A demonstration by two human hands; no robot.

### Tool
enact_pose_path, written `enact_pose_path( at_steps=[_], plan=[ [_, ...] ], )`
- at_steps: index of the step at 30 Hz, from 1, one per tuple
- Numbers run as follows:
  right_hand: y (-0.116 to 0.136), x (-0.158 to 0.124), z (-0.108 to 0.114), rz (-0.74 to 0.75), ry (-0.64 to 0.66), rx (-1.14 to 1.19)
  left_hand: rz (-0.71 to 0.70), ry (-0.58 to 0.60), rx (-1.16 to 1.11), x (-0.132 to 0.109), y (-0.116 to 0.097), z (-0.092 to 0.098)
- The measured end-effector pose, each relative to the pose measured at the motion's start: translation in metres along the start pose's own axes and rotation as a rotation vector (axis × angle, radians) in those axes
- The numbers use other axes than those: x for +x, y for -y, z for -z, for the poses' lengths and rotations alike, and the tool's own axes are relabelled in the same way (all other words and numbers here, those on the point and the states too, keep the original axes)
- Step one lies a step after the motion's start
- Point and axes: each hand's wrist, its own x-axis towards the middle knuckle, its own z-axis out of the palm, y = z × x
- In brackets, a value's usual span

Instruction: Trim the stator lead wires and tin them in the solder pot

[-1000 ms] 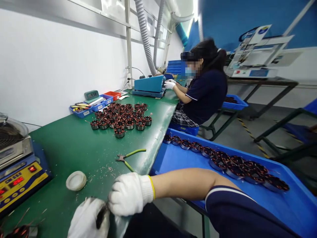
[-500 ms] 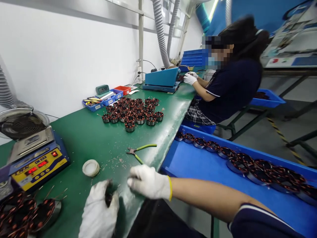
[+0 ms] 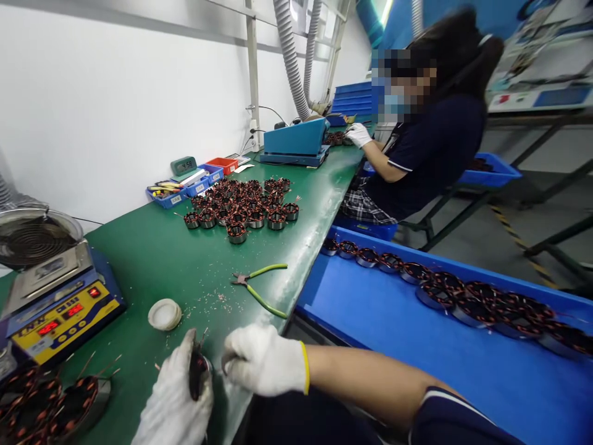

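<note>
1. Well to the left of the green-handled cutters (image 3: pixel 243 280), and nearer the camera, a group of copper-wound rings (image 3: pixel 76 405) sits at the picture's edge, loose wire ends sticking up.
2. Left of the cutters, beyond that group, a yellow-panelled unit (image 3: pixel 69 321) with red lit digits stands on the green bench (image 3: pixel 139 266).
3. Between the unit and the cutters is a round white container (image 3: pixel 165 314).
4. The left hand (image 3: pixel 176 395), in a white glove, is left of the cutters and nearer the camera. It grips a wound ring (image 3: pixel 198 374), its fingers and thumb around it; the glove hides part of the ring, which is tipped up on its side.
5. Just left of the cutters, pale scraps (image 3: pixel 217 304) are strewn.
6. Beyond the cutters stands a cluster of similar rings (image 3: pixel 238 204).
7. The right hand (image 3: pixel 266 358), gloved with a yellow cuff, is on the near side of the cutters, close to the held ring but apart from it. Its fingers are curled in; I cannot tell whether they pinch anything.
8. Far beyond the cutters, to the right, a co-worker (image 3: pixel 430 136) sits at the bench.
9. Right of the cutters, a blue tray (image 3: pixel 352 303) holds a line of rings along its far side.
</note>
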Motion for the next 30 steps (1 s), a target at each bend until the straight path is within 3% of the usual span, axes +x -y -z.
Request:
enact_pose_path(
  at_steps=[3,7,9,11,13,16,22,30],
  plan=[
    [-0.006,0.003,0.018,-0.165,-0.029,0.172,-0.120,-0.083,0.137,-0.002,-0.004,0.008],
    [-0.004,-0.010,0.023,-0.139,-0.041,0.221,-0.407,-0.345,0.345,-0.021,-0.021,0.033],
    [-0.008,-0.016,0.019,-0.082,-0.016,0.224,-0.498,-0.320,0.374,-0.025,-0.031,0.042],
    [-0.016,-0.016,0.012,-0.002,-0.047,0.035,-0.594,-0.179,0.308,-0.021,-0.032,0.043],
    [-0.023,-0.010,0.002,0.092,-0.081,-0.124,-0.584,-0.064,0.227,-0.013,-0.026,0.037],
    [-0.024,0.000,-0.011,0.169,-0.128,-0.214,-0.519,-0.008,0.146,-0.007,-0.016,0.028],
    [-0.019,0.002,-0.020,0.117,-0.160,-0.070,-0.513,0.044,0.050,-0.005,-0.017,0.031],
    [-0.011,0.008,-0.025,-0.046,-0.247,0.166,-0.486,-0.054,-0.039,-0.006,-0.020,0.028]
  ],
)
